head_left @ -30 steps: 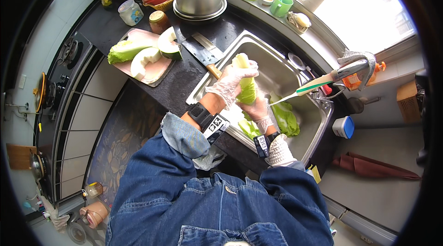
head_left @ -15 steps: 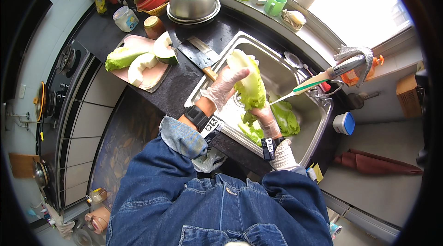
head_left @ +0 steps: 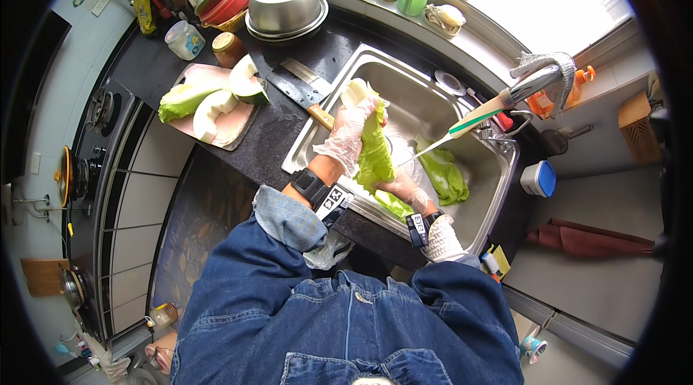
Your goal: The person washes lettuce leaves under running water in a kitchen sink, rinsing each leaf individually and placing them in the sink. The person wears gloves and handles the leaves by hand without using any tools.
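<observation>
A lettuce (head_left: 377,148) with a pale base and green leafy end hangs over the steel sink (head_left: 485,219). My left hand (head_left: 348,136), in a clear plastic glove, is closed around its base. My right hand (head_left: 408,191), also gloved, is at the leafy lower end, its fingers partly hidden by the leaf. More lettuce leaves (head_left: 444,174) lie in the sink. A thin stream runs from the tap's cream-and-green nozzle (head_left: 473,119) just right of the held lettuce.
A cleaver (head_left: 297,90) rests by the sink's left rim. Farther left, a pink cutting board (head_left: 229,134) bears lettuce and pale melon pieces (head_left: 215,114). Steel basins (head_left: 285,6) and jars stand behind. A blue-lidded tub (head_left: 538,178) sits right of the sink.
The lettuce has moved left and turned so its leafy side hangs more edge-on. My right hand has shifted slightly left and lower. The view has shifted a little.
</observation>
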Demonstrator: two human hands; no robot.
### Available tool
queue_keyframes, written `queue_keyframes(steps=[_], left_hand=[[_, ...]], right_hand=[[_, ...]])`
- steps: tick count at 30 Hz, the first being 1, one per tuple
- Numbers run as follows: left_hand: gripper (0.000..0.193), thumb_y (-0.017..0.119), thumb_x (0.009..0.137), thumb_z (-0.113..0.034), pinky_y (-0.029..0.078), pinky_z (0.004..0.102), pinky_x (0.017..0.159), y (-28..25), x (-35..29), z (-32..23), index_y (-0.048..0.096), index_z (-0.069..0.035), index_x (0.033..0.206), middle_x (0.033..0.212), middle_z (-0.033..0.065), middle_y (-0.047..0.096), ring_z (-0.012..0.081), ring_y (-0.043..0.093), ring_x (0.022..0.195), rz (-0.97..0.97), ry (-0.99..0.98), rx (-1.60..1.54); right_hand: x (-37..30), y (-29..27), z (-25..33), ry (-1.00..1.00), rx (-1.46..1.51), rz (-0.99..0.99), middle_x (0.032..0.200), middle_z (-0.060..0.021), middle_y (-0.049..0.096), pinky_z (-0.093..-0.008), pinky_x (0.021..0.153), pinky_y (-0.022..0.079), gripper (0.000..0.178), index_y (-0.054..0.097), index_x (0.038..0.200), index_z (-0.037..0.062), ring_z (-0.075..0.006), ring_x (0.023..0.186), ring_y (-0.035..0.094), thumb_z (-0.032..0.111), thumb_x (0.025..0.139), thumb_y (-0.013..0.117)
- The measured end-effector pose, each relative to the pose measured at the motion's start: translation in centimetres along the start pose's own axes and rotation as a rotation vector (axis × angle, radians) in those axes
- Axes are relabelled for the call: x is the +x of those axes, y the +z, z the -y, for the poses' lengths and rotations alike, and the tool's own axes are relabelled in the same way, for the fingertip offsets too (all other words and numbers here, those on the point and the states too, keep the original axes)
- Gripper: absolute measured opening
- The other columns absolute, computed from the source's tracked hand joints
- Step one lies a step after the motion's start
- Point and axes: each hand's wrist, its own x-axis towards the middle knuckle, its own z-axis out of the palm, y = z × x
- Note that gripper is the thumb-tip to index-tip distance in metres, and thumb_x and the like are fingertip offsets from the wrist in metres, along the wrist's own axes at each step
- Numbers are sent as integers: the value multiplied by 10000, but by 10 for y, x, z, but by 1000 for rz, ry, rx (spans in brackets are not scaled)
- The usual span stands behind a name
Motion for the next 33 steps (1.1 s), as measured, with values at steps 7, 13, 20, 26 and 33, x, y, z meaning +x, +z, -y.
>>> queue_keyframes(steps=[7, 13, 20, 26, 33], left_hand=[[237, 505, 886, -261, 444, 254, 587, -1, -4, -6, 516, -25, 888, 650, 44, 530, 126, 522, 595, 140, -68, 112], [252, 562, 862, -264, 432, 241, 579, 2, -3, 9, 552, -20, 923, 728, 27, 539, 108, 510, 594, 222, -117, 283], [359, 513, 877, -363, 393, 233, 545, 21, -15, 16, 612, -18, 890, 658, -5, 552, 73, 475, 592, 317, 113, 653], [436, 509, 850, -459, 383, 258, 558, 19, -21, 18, 614, -37, 884, 676, -6, 546, 88, 455, 605, 409, -3, 762], [336, 527, 850, -366, 401, 296, 579, 11, -12, 26, 622, -45, 881, 636, 43, 551, 132, 470, 578, 537, 97, 906]], right_hand=[[-44, -32, -31, 564, -1010, -65, 1080, -206, 566, -325, 864, 426, 514, 547, 1119, 40, -274, 1010, 552, 312, 701, 672], [-55, -16, 78, -228, -675, -496, 866, -126, 619, -305, 705, 477, 208, 601, 977, 65, -245, 761, 613, 158, 790, 598], [-25, -1, 193, -664, -1204, -607, 781, -108, 553, -336, 632, 467, 226, 562, 989, 44, -252, 722, 559, 85, 769, 593], [-25, -13, 200, -761, -1632, -370, 673, -59, 483, -320, 588, 421, 99, 515, 762, 65, -215, 672, 511, 107, 695, 575], [-31, -19, 197, -790, -1718, -310, 603, -42, 478, -303, 566, 416, 78, 500, 656, 88, -193, 608, 510, 119, 679, 568]])
